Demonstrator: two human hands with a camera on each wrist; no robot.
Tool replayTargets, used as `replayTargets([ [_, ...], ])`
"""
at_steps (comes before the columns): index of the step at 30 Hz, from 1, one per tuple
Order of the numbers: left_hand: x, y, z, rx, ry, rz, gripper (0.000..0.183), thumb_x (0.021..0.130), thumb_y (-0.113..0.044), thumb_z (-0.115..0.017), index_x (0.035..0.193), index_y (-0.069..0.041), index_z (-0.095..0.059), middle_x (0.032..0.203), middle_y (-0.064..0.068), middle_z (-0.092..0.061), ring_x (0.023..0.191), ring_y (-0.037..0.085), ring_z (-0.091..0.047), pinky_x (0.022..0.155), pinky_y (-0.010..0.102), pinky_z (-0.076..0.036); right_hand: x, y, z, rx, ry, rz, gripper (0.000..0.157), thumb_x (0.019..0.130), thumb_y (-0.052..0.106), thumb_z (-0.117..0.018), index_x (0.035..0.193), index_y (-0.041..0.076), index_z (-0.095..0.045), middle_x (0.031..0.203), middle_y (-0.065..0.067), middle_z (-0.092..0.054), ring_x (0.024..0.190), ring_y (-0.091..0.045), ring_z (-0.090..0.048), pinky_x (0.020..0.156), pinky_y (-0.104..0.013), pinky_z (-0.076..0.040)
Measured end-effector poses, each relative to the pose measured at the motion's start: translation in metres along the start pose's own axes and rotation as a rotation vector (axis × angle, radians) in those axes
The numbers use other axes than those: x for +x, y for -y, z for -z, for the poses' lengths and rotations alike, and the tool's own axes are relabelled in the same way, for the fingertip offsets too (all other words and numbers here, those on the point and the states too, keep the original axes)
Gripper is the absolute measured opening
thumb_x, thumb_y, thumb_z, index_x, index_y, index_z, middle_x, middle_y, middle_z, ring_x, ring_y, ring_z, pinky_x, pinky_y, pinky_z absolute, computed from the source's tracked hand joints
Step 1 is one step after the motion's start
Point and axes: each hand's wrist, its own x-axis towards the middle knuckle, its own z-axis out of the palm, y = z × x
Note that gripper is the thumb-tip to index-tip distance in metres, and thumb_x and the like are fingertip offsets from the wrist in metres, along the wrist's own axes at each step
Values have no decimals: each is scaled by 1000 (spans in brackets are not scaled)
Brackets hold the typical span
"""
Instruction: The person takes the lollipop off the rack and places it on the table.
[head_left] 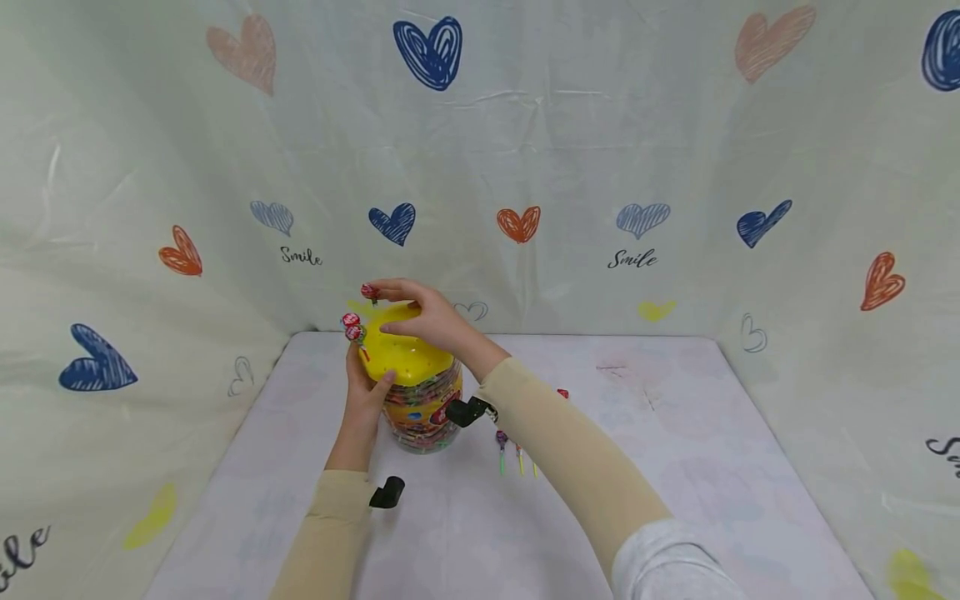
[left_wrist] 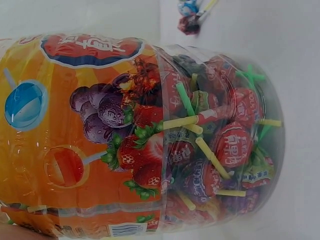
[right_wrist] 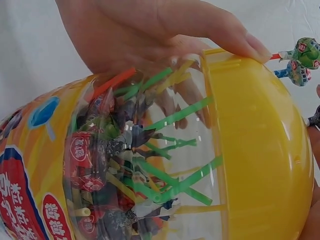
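A clear jar of lollipops (left_wrist: 220,145) with a yellow domed lid (head_left: 408,358) stands upright on the table. My left hand (head_left: 367,396) holds its left side near the top, thumb on the lid's edge, fingers showing through the clear wall in the right wrist view. My right hand (head_left: 435,321) is over the lid, fingers extended and thumb apart. Its fingertips are right at a red lollipop (head_left: 370,291) above the lid's far left. Two red-wrapped lollipops show at the lid's left edge. A green lollipop (right_wrist: 306,52) and a blue one (right_wrist: 299,73) stick out there.
Several lollipops lie on the table right of the jar, among them a purple one (head_left: 502,437) and a red one (head_left: 562,392), partly hidden by the right forearm. Behind the table (head_left: 660,467) hangs a pale curtain (head_left: 570,167) printed with hearts.
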Motion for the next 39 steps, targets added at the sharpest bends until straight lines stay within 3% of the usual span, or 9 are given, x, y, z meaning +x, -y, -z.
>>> replayTargets([
  [9,2,7,0,-54,39,-94,78,99,-19,-56,155,-24,-2,159,-1,-12,143,18,-16,119,39,-8,2,-1,2,-26,22,8,56,88,13,-73,140,22,-54,135,8,-56,122,-10,-48,104,-30,-38],
  [12,2,7,0,-55,40,-92,79,98,-20,-57,155,-24,-2,159,-1,-12,143,17,-16,119,39,-8,2,-2,2,-20,8,9,57,88,12,-73,141,22,-53,135,7,-56,121,-10,-48,103,-29,-39],
  [18,3,8,-3,-61,31,-82,82,97,-24,-60,155,-23,-3,159,0,-13,143,18,-16,119,40,-8,-1,-2,3,11,-75,49,61,88,6,-72,143,19,-50,136,1,-55,120,-13,-52,101,-28,-41],
  [24,2,7,-3,-66,24,-103,84,96,-25,-62,155,-21,-2,160,5,-12,144,22,-14,119,41,-5,-9,4,11,70,-179,115,59,87,5,-72,141,14,-51,134,-1,-57,116,-13,-54,102,-35,-43],
  [31,0,5,-1,-61,17,-101,83,97,-20,-60,155,-22,-1,160,5,-13,145,22,-12,119,42,-3,-29,9,29,159,-214,118,53,87,1,-70,136,8,-53,130,-6,-59,115,-21,-55,101,-39,-44],
  [39,-1,8,-2,-70,1,-99,80,98,-13,-58,155,-25,-3,159,3,-17,144,21,-14,118,44,-3,-64,-6,51,277,-245,13,51,87,-2,-69,135,6,-53,126,-11,-58,109,-31,-58,91,-38,-52],
])
